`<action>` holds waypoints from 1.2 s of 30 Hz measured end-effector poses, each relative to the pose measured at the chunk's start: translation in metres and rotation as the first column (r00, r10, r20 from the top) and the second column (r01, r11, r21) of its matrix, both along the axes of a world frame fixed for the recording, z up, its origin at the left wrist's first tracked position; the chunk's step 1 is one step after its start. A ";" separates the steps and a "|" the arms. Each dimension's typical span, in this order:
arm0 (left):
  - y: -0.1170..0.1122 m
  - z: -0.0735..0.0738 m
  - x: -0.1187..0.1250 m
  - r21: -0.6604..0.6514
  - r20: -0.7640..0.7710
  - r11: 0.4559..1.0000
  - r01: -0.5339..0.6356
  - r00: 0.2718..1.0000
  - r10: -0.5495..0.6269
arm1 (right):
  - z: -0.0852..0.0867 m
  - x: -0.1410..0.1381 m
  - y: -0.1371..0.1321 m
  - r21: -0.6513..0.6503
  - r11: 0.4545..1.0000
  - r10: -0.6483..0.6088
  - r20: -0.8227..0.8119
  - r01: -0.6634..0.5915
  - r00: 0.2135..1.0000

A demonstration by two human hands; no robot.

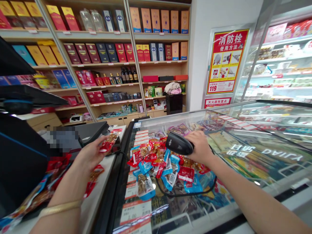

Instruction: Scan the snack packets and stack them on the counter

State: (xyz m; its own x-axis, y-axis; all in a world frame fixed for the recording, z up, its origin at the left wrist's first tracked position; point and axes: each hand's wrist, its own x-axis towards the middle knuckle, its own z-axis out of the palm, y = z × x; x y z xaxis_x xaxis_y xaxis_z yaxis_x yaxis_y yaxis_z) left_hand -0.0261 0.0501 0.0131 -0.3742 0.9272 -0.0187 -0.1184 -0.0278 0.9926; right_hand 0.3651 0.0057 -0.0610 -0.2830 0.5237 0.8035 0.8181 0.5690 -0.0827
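My right hand (200, 147) is wrapped round a black barcode scanner (179, 143), its head pointing left above the freezer's glass top. Below the scanner lies a heap of small snack packets (158, 159) in red, blue and clear wrapping; the scanner's black cable loops in front of them. My left hand (91, 152), over the counter at left, grips a red and clear snack packet (109, 142) between thumb and fingers. Beneath that hand and forearm more snack packets (57, 172) lie on the counter, partly hidden by my arm.
A glass-topped chest freezer (243, 182) fills the right side. Dark checkout equipment (19, 156) stands close at the left, beside the white counter (97, 198). Shelves of boxed goods (107, 53) line the back wall, and a red sign (227, 61) hangs right of them.
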 end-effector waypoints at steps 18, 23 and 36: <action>-0.014 -0.038 0.059 0.182 -0.683 0.936 0.302 0.723 -0.101 | 0.011 -0.010 -0.011 -0.168 0.985 0.043 0.083 -0.028 0.996; -0.017 -0.041 0.063 0.176 -0.657 0.923 0.341 0.739 -0.148 | 0.012 -0.013 -0.013 -0.180 0.982 0.069 0.063 -0.057 0.996; -0.025 -0.035 0.071 0.165 -0.608 0.923 0.349 0.773 -0.183 | 0.011 -0.012 -0.012 -0.198 0.979 0.065 0.095 -0.045 0.993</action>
State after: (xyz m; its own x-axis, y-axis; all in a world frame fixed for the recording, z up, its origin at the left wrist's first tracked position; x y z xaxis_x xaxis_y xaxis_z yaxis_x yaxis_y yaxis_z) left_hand 0.0451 0.0247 -0.0218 0.0243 0.9304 0.3657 0.4256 -0.3406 0.8383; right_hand 0.3529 -0.0060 -0.0497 -0.3898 0.6490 0.6533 0.7956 0.5946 -0.1160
